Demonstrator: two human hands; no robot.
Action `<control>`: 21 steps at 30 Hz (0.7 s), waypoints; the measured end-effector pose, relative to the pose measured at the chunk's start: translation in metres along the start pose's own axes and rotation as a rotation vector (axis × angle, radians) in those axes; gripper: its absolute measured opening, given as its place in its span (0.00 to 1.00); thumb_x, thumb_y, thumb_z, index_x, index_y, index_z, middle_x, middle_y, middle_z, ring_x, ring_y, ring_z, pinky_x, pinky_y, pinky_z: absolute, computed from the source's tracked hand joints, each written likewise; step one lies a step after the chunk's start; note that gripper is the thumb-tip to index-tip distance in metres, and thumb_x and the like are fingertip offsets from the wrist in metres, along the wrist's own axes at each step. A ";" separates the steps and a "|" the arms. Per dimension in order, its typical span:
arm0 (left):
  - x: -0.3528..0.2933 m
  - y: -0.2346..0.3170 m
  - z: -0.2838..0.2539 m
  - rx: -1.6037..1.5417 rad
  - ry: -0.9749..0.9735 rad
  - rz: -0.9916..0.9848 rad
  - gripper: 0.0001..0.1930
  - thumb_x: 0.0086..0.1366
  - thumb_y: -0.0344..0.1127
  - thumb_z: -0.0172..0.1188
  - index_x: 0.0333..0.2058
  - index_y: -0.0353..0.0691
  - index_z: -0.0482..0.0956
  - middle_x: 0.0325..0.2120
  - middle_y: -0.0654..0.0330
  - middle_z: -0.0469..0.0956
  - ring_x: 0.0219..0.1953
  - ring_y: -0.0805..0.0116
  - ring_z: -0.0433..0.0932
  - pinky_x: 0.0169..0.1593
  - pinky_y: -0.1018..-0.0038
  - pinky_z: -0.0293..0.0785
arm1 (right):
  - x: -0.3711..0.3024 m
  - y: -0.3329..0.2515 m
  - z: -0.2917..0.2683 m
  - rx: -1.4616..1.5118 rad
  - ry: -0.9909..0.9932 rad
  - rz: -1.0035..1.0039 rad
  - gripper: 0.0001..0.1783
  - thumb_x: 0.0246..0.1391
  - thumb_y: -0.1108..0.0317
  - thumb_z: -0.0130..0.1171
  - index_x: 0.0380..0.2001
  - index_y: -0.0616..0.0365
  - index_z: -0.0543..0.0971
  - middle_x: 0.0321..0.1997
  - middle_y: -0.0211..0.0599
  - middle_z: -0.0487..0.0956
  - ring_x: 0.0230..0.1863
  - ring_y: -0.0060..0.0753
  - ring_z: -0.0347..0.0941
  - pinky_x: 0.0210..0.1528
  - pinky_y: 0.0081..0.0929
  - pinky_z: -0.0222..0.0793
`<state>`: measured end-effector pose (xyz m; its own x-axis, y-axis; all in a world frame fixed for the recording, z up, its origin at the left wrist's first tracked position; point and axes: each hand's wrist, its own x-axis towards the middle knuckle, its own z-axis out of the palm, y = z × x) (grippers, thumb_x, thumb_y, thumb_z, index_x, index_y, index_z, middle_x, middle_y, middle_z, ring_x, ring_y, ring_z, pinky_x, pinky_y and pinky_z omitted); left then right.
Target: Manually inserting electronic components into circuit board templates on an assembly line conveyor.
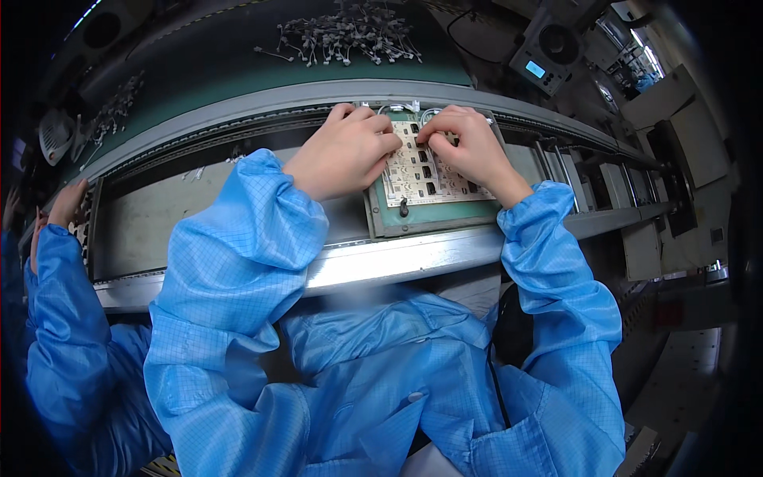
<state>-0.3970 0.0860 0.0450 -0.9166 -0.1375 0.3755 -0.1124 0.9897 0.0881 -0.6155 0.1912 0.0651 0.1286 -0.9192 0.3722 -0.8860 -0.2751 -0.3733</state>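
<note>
A pale circuit board panel (408, 189) with rows of black connectors lies in a green carrier (433, 213) on the rail line. Over the panel's upper left part bends my left hand (347, 153), fingers curled and closed, their tips partly hidden at the board's edge. My right hand (470, 149) reaches over the upper right part, its thumb and forefinger pinched near a black connector (423, 156). Whatever either hand grips is too small or covered to make out. White cables (397, 109) loop along the panel's far edge. A black knob (404, 208) sits at the carrier's near edge.
White cable connectors (350, 36) lie heaped on the green bench beyond the rails. A metal rail (381, 266) runs along my side. A grey device with a lit display (535, 70) stands at the far right. On the left, another person's hand (67, 203) works near another board.
</note>
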 end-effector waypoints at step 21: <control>0.003 -0.026 0.012 0.104 0.161 -0.186 0.14 0.69 0.42 0.54 0.46 0.45 0.84 0.50 0.59 0.76 0.61 0.54 0.65 0.62 0.51 0.60 | 0.025 -0.002 0.011 -0.364 0.040 0.209 0.19 0.53 0.77 0.46 0.43 0.54 0.84 0.49 0.35 0.82 0.53 0.41 0.73 0.59 0.39 0.59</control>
<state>-0.4013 0.0606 0.0325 -0.8043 -0.3138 0.5046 -0.3200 0.9443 0.0773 -0.6051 0.1653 0.0658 -0.0817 -0.9312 0.3553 -0.9917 0.0403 -0.1222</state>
